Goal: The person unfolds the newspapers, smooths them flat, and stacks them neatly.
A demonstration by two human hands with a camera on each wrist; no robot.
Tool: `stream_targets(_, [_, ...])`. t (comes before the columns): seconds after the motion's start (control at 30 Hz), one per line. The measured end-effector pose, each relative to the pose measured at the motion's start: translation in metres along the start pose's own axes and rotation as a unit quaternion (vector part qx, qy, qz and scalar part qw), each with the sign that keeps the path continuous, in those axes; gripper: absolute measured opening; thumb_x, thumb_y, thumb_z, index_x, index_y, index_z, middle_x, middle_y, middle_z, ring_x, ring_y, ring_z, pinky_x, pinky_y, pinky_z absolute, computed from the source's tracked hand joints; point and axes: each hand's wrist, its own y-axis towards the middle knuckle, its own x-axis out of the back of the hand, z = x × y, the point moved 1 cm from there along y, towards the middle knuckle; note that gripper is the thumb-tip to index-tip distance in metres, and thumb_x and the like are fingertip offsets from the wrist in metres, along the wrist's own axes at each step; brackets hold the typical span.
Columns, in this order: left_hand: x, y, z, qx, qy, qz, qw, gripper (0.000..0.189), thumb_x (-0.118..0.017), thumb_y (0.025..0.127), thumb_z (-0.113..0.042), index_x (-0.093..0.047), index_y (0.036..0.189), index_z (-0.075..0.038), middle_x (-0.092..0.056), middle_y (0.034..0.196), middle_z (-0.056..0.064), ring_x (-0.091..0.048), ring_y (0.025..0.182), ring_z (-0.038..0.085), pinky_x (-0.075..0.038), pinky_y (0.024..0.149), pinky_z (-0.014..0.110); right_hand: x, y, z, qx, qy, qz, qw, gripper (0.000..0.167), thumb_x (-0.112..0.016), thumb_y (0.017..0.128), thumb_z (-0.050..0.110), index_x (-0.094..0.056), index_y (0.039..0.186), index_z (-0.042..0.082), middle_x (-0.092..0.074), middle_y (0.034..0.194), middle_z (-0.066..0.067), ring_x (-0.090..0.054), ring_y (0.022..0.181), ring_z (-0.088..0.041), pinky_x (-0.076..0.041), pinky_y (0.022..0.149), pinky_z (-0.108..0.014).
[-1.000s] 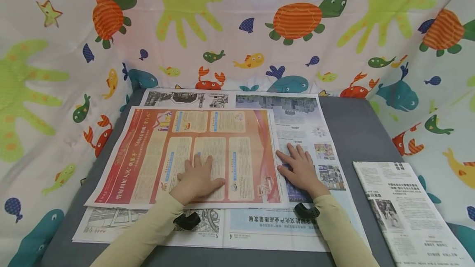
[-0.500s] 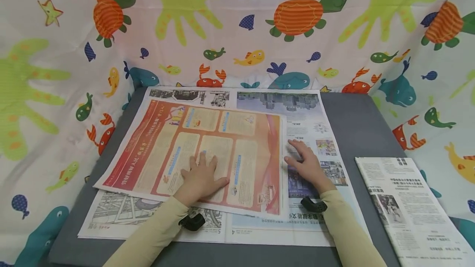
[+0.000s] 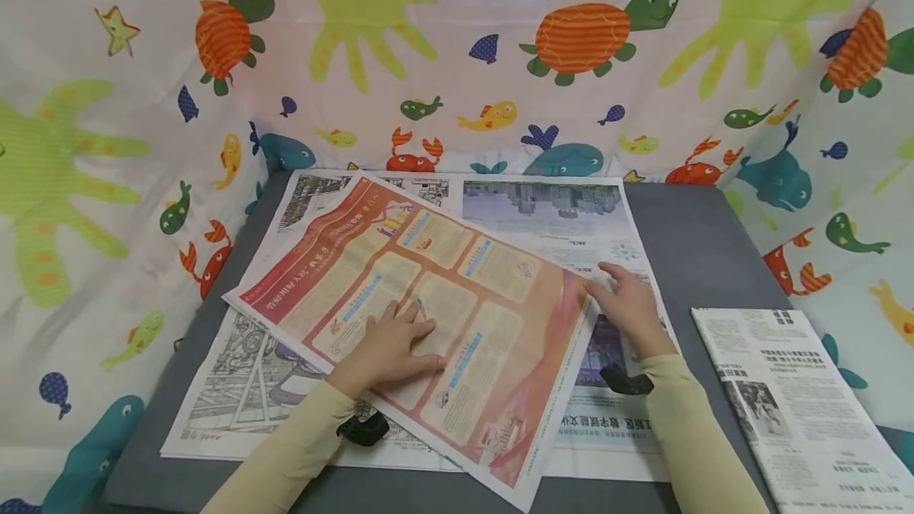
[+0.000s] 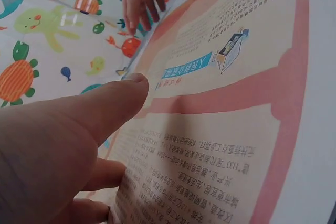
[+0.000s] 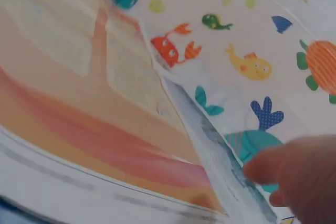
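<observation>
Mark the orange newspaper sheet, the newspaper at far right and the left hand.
Orange newspaper sheet [image 3: 451,309], head view: its printed middle.
Newspaper at far right [image 3: 798,409], head view: middle of its top.
Left hand [image 3: 389,350], head view: back of the hand.

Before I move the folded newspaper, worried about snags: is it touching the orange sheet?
Apart: the head view shows grey tabletop between the folded newspaper and orange sheet.

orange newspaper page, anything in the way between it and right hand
Nothing visible stands between the right hand and the orange newspaper page; in the head view, the hand is at its right corner.
</observation>
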Motion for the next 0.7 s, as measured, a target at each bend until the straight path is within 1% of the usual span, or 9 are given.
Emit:
stream_targets(0.07, [-0.001,0.0,-0.001,-0.006,0.004,0.002,1.0,0.073,-0.07,0.087,-0.063,-0.058,0.146,-0.022,-0.032,0.166,0.018,-0.019,0.153,0.054,-0.019,0.109,0.084,0.002,0.004,0.007,0.012,-0.079,-0.021,0.9966,0.064,-0.059,0.099,0.036,-0.046,0.151,0.002,-0.052,0.144,-0.034,-0.049,0.132,-0.055,-0.039,0.109,-0.068])
stream_targets(0.1, [-0.001,0.0,-0.001,-0.012,0.003,-0.001,0.9999,0.073,-0.071,0.086,-0.062,-0.059,0.145,-0.021,-0.034,0.165,0.019,-0.02,0.153,0.054,-0.019,0.109,0.085,0.002,0.007,0.011,0.033,-0.104,-0.018,0.9939,0.065,-0.06,0.098,0.036,-0.046,0.151,0.001,-0.051,0.144,-0.036,-0.047,0.132,-0.056,-0.037,0.109,-0.07])
stream_targets(0.2, [-0.001,0.002,-0.003,-0.034,0.006,-0.008,0.9994,0.071,-0.072,0.086,-0.06,-0.061,0.144,-0.02,-0.037,0.163,0.02,-0.022,0.152,0.055,-0.02,0.107,0.085,-0.004,0.019,0.03,0.121,-0.129,0.039,0.9835,0.07,-0.064,0.098,0.035,-0.04,0.155,0.003,-0.034,0.158,-0.036,-0.034,0.143,-0.058,-0.031,0.113,-0.073])
stream_targets(0.27, [-0.002,0.003,-0.003,-0.046,0.007,-0.013,0.9988,0.07,-0.072,0.086,-0.06,-0.062,0.143,-0.02,-0.039,0.162,0.021,-0.024,0.151,0.056,-0.021,0.106,0.086,-0.013,0.028,0.046,0.18,-0.136,0.088,0.9704,0.074,-0.068,0.096,0.036,-0.039,0.157,0.006,-0.028,0.162,-0.034,-0.032,0.146,-0.057,-0.031,0.115,-0.071])
stream_targets(0.33, [-0.003,0.004,-0.003,-0.051,0.009,-0.017,0.9985,0.071,-0.072,0.086,-0.061,-0.062,0.143,-0.02,-0.039,0.162,0.021,-0.024,0.151,0.056,-0.021,0.106,0.086,-0.026,0.037,0.061,0.233,-0.151,0.123,0.9527,0.076,-0.069,0.094,0.038,-0.039,0.158,0.009,-0.027,0.163,-0.032,-0.033,0.147,-0.054,-0.033,0.116,-0.068])
stream_targets(0.4, [-0.004,0.005,-0.002,-0.053,0.007,-0.02,0.9984,0.07,-0.072,0.086,-0.06,-0.062,0.143,-0.02,-0.039,0.162,0.02,-0.024,0.151,0.056,-0.02,0.106,0.086,-0.04,0.044,0.078,0.266,-0.168,0.152,0.9367,0.079,-0.072,0.092,0.042,-0.04,0.158,0.013,-0.027,0.165,-0.027,-0.033,0.149,-0.051,-0.033,0.118,-0.064])
stream_targets(0.53, [-0.006,0.005,-0.002,-0.053,0.003,-0.02,0.9984,0.068,-0.072,0.087,-0.058,-0.062,0.143,-0.021,-0.038,0.162,0.021,-0.024,0.151,0.056,-0.019,0.106,0.086,-0.067,0.051,0.104,0.321,-0.193,0.2,0.9056,0.077,-0.073,0.089,0.051,-0.048,0.154,0.017,-0.03,0.165,-0.024,-0.029,0.152,-0.048,-0.029,0.121,-0.061])
stream_targets(0.6, [-0.007,0.005,-0.003,-0.049,0.001,-0.019,0.9986,0.067,-0.071,0.088,-0.057,-0.061,0.144,-0.02,-0.037,0.163,0.021,-0.024,0.151,0.056,-0.019,0.107,0.086,-0.078,0.052,0.109,0.334,-0.206,0.219,0.8934,0.078,-0.072,0.089,0.054,-0.049,0.153,0.016,-0.031,0.165,-0.024,-0.029,0.153,-0.046,-0.03,0.122,-0.059])
stream_targets(0.7, [-0.009,0.001,-0.005,-0.036,-0.003,-0.018,0.9992,0.069,-0.069,0.091,-0.054,-0.057,0.147,-0.017,-0.037,0.163,0.021,-0.024,0.151,0.056,-0.019,0.108,0.085,-0.088,0.05,0.108,0.335,-0.221,0.244,0.8829,0.079,-0.069,0.09,0.056,-0.047,0.154,0.016,-0.031,0.165,-0.024,-0.029,0.153,-0.045,-0.032,0.121,-0.058])
